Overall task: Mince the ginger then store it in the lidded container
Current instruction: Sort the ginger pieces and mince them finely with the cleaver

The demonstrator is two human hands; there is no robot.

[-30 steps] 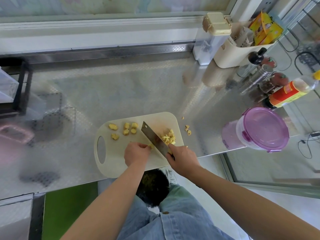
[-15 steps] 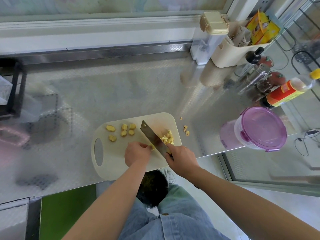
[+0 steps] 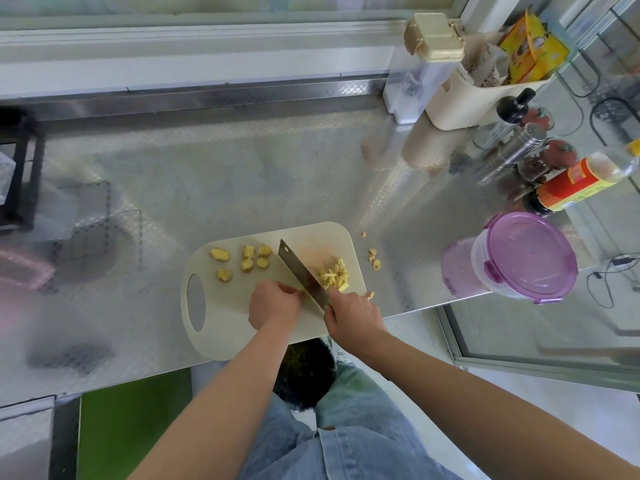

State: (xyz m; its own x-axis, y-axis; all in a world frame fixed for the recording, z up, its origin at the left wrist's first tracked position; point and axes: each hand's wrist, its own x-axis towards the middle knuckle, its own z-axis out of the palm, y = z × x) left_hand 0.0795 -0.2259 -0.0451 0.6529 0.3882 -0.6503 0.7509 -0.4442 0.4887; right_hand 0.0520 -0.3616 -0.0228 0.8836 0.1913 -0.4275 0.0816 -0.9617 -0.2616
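A cream cutting board [image 3: 221,327] lies at the front edge of the steel counter. Several ginger chunks [image 3: 247,263] sit on its far left part. A small heap of chopped ginger [image 3: 334,275] lies to the right of the cleaver blade [image 3: 301,271]. My right hand [image 3: 353,317] grips the cleaver's handle. My left hand [image 3: 275,303] has its fingers curled on a ginger piece pressed against the blade's left side; the piece is mostly hidden. The container with the purple lid [image 3: 530,256] stands closed to the right, near the counter's edge.
A few ginger bits [image 3: 374,259] lie on the counter [image 3: 207,174] just off the board's right end. Bottles and shakers [image 3: 575,180] and a cream caddy [image 3: 478,95] crowd the back right corner. A dark rack [image 3: 17,174] stands at the left.
The hands and cleaver stay in nearly the same place on the board. The blade has shifted only slightly at the chopped heap.
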